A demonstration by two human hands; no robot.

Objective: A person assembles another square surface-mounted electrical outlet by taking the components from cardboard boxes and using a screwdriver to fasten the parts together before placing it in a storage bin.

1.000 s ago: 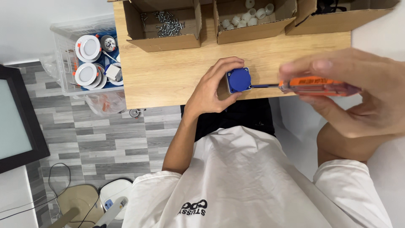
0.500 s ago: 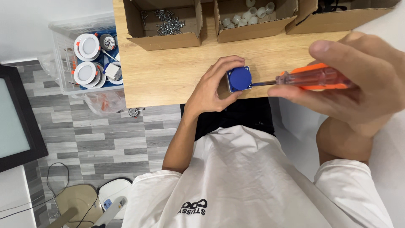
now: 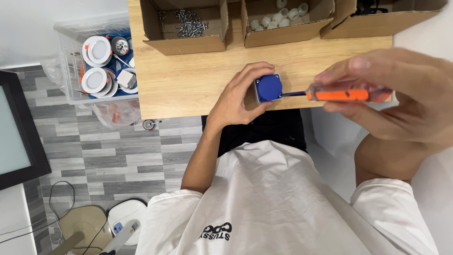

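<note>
My left hand point(image 3: 241, 93) grips a small square box with a round blue cap point(image 3: 269, 88), held against the wooden table point(image 3: 188, 80) near its front edge. My right hand point(image 3: 401, 94) holds an orange-handled screwdriver point(image 3: 337, 93) lying level. Its dark shaft points left, and the tip meets the right side of the blue-capped box.
At the back of the table stand three cardboard boxes: one with screws point(image 3: 185, 22), one with white round parts point(image 3: 283, 18), one with dark items point(image 3: 377, 14). A clear plastic bin point(image 3: 94, 66) of round white lamp fittings sits on the floor to the left. A dark-framed panel point(image 3: 19, 127) leans at far left.
My right hand and the screwdriver shifted slightly, with the fingers changing their hold around the orange handle. The left hand and the blue-capped box stayed in place.
</note>
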